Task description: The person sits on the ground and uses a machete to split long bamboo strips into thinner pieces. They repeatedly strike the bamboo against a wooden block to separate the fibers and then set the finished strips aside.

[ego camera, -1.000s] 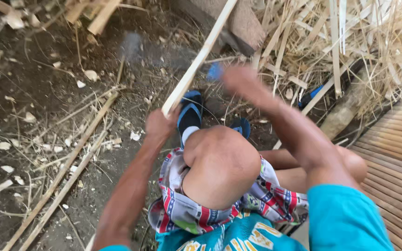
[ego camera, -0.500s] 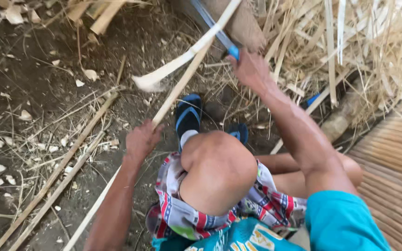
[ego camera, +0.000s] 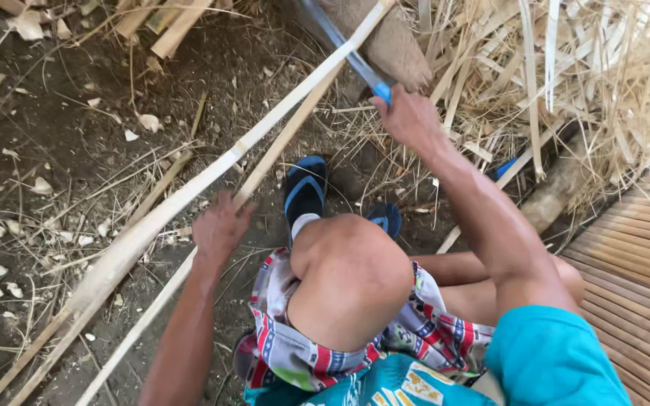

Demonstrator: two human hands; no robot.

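Here the dirt floor [ego camera: 77, 150] spreads out to the left of my hands, littered with chips and splinters, and a heap of dry bamboo strips [ego camera: 566, 83] lies to the right of my right hand. The long bamboo strip [ego camera: 189, 192] runs diagonally past my left hand, its long axis pointing from the lower left up to the upper right, where it meets the blade. A thinner strip [ego camera: 287, 139] lies just beside it, nearly parallel. My left hand [ego camera: 220, 225] rests half open against the strip, fingers spread, not clamped round it. My right hand [ego camera: 411, 116] is closed round the blue handle of the knife [ego camera: 351, 56], blade reaching up across the strip's far end. I judge the blade could slip off the narrow strip toward my sandalled foot [ego camera: 305, 188], since my left hand steadies it only loosely.
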